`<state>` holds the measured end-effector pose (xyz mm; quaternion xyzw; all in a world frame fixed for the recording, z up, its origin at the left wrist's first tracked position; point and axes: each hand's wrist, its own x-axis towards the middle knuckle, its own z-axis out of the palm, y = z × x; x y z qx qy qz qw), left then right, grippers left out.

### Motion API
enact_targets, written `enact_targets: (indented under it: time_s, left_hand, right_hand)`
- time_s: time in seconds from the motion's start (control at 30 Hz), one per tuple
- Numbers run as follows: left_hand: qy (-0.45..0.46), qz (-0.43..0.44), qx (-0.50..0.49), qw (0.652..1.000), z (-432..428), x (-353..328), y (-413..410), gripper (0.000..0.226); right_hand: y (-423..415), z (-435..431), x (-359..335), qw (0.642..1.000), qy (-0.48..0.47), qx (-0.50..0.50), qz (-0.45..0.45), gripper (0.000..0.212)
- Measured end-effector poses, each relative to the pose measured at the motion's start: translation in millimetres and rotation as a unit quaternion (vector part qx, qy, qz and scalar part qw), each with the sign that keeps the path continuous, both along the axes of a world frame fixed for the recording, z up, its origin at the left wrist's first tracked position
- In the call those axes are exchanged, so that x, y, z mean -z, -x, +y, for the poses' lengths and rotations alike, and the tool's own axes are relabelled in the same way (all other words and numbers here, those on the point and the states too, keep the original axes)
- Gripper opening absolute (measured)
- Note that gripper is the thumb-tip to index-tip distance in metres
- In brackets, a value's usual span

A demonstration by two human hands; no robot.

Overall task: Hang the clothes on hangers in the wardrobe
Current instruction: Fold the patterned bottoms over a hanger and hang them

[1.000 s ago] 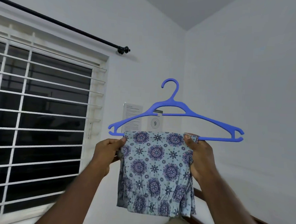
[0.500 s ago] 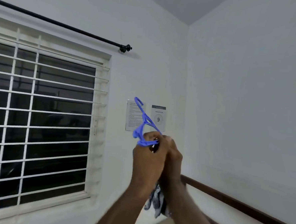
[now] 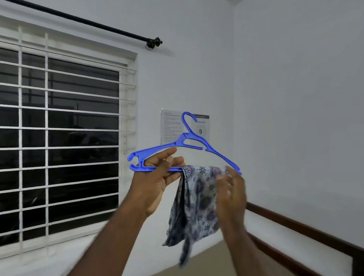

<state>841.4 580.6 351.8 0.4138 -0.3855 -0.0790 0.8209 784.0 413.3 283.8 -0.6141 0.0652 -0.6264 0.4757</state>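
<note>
Hanger (image 3: 184,139) clasped by left hand (image 3: 158,177) — cloth (image 3: 196,194) draped on it, right hand (image 3: 232,194) blurred, grasp unclear

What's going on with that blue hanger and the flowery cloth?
A person is putting clothes on a hanger. The left hand grips the bottom bar of the blue hanger near its left end, holding it up in front of the wall. The flowery cloth is draped over that bar and hangs down in a bunch. The right hand is at the cloth, too blurred to tell whether it grips. No wardrobe is in view.
</note>
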Motion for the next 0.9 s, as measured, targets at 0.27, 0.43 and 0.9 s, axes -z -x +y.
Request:
enact_targets:
  time_s: [0.27, 0.43, 0.9]
  left_hand:
    - [-0.009, 0.026, 0.15, 0.988, 38.4, 44.3, -51.1, 0.025]
    - [-0.029, 0.08, 0.203, 0.975, 55.0, 82.3, -83.9, 0.024]
    - [-0.18, 0.213, 0.307, 0.91, 68.2, 199.9, -20.7, 0.025]
  right_hand:
    - [25.3, -46.6, 46.5, 0.935, -0.267, -0.205, 0.108, 0.083]
    - [38.5, 23.2, 59.4, 0.947, -0.24, -0.201, 0.074, 0.053]
    - [159.8, 156.4, 124.4, 0.945, -0.325, -0.004, 0.032, 0.054]
